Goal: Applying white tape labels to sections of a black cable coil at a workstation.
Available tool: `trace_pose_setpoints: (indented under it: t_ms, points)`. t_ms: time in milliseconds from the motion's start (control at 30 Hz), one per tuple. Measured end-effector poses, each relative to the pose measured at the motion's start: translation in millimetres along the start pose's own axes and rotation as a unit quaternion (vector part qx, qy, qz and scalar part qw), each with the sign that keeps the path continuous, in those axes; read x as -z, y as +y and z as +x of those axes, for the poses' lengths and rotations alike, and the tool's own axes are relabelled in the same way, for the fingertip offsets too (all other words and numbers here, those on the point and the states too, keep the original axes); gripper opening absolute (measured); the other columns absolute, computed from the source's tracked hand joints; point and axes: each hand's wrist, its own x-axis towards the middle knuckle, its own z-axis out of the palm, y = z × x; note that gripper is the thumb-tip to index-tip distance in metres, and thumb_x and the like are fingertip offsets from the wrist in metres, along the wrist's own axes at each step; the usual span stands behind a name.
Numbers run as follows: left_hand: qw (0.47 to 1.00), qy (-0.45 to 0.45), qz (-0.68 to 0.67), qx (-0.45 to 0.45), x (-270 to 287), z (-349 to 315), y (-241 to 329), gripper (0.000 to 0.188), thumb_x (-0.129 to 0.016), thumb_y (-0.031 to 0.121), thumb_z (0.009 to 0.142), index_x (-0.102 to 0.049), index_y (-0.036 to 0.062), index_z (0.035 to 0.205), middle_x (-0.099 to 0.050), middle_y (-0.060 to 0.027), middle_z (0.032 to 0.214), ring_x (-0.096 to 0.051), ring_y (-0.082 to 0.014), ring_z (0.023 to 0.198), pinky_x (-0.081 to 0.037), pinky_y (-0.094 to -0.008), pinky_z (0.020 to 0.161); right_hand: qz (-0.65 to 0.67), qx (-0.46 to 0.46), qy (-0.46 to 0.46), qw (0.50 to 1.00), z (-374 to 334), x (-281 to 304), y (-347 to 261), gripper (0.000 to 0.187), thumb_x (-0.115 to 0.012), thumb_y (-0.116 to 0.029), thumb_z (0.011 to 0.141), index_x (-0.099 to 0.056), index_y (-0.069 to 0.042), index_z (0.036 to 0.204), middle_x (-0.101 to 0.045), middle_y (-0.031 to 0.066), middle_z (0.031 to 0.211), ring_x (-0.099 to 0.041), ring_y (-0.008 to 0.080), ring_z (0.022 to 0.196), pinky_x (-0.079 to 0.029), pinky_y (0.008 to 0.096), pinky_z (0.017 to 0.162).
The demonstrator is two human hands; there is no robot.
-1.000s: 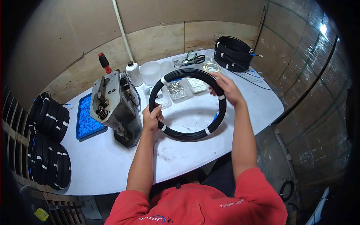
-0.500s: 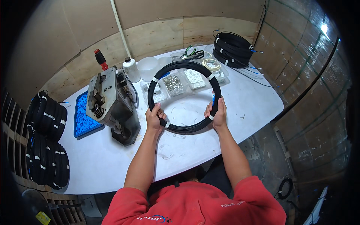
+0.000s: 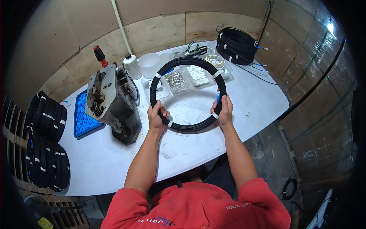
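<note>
Between my hands a coil of black cable (image 3: 190, 128) is held up over the white table, tilted toward me. White tape bands bind the ring at several spots. My left hand (image 3: 157, 115) grips its lower left side, thumb on top and fingers curled round. On the lower right side my right hand (image 3: 224, 110) is closed round the coil as well. Just above the right fingers a blue cable end (image 3: 218, 97) lies against the inside of the ring. Through the ring, part of the tabletop and clear trays of small metal parts show.
Left stands a metal hand press (image 3: 114, 101) beside a blue tray (image 3: 88, 132) of small blue pieces. Stacked black coils (image 3: 47, 162) sit at the left edge, more coils (image 3: 237, 45) at the back right. A white bottle (image 3: 132, 66), bowl (image 3: 149, 64) and scissors (image 3: 198, 50) stand behind.
The coil and both hands sit slightly higher in the picture, and the whole scene has shifted a little with my head. Both hands keep their grip on the coil.
</note>
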Motion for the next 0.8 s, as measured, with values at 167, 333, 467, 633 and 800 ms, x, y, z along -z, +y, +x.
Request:
trace_pose_setpoints:
  t_ms: [167, 333, 467, 633, 800]
  points:
    - [0.999, -0.023, 0.004, -0.039, -6.6, -5.0, 2.8, 0.028, -0.064, 0.031, 0.098, -0.05, 0.0111, 0.084, -0.045, -0.0019, 0.067, -0.046, -0.014, 0.057, -0.046, -0.0329, 0.059, -0.038, -0.004, 0.026, 0.999, 0.2, 1.8, 1.7, 0.04, -0.046, -0.041, 0.109, -0.057, -0.005, 0.12, -0.055, 0.0032, 0.069, -0.055, 0.0121, 0.056, -0.047, 0.0265, 0.055]
    - [0.999, -0.025, 0.013, -0.044, -3.1, -2.3, 1.4, 0.027, -0.063, 0.031, 0.099, -0.05, 0.0108, 0.086, -0.047, -0.0024, 0.067, -0.048, -0.0142, 0.058, -0.046, -0.0327, 0.059, -0.032, 0.024, 0.022, 0.999, -1.1, 2.3, 0.6, 0.04, -0.046, -0.041, 0.109, -0.058, -0.004, 0.118, -0.054, 0.0033, 0.069, -0.054, 0.0118, 0.057, -0.046, 0.0263, 0.055]
    - [0.999, -0.014, 0.011, -0.035, 0.4, 0.3, -0.4, 0.026, -0.064, 0.03, 0.099, -0.051, 0.0101, 0.09, -0.05, -0.0029, 0.068, -0.049, -0.0141, 0.058, -0.046, -0.0326, 0.059, -0.022, 0.04, 0.013, 0.999, -3.9, 0.2, -3.3, 0.04, -0.046, -0.041, 0.108, -0.058, -0.003, 0.117, -0.054, 0.0035, 0.07, -0.054, 0.012, 0.057, -0.046, 0.0263, 0.055]
    - [0.999, -0.015, 0.036, -0.036, 1.9, 1.6, -2.2, 0.029, -0.061, 0.037, 0.1, -0.051, 0.0111, 0.092, -0.047, -0.0019, 0.069, -0.049, -0.0145, 0.06, -0.046, -0.0321, 0.06, -0.024, 0.043, 0.01, 0.999, -3.8, 1.2, -2.7, 0.041, -0.047, -0.042, 0.108, -0.058, -0.003, 0.114, -0.054, 0.0033, 0.07, -0.054, 0.0123, 0.058, -0.046, 0.0262, 0.055]
    - [0.999, -0.014, 0.036, -0.037, 2.5, 2.0, -3.0, 0.03, -0.062, 0.037, 0.1, -0.051, 0.0108, 0.092, -0.048, -0.0021, 0.069, -0.05, -0.0148, 0.06, -0.046, -0.0323, 0.06, -0.026, 0.037, 0.012, 0.999, -2.7, 2.4, -0.4, 0.041, -0.048, -0.043, 0.107, -0.058, -0.004, 0.115, -0.053, 0.0028, 0.069, -0.054, 0.0118, 0.058, -0.046, 0.0261, 0.055]
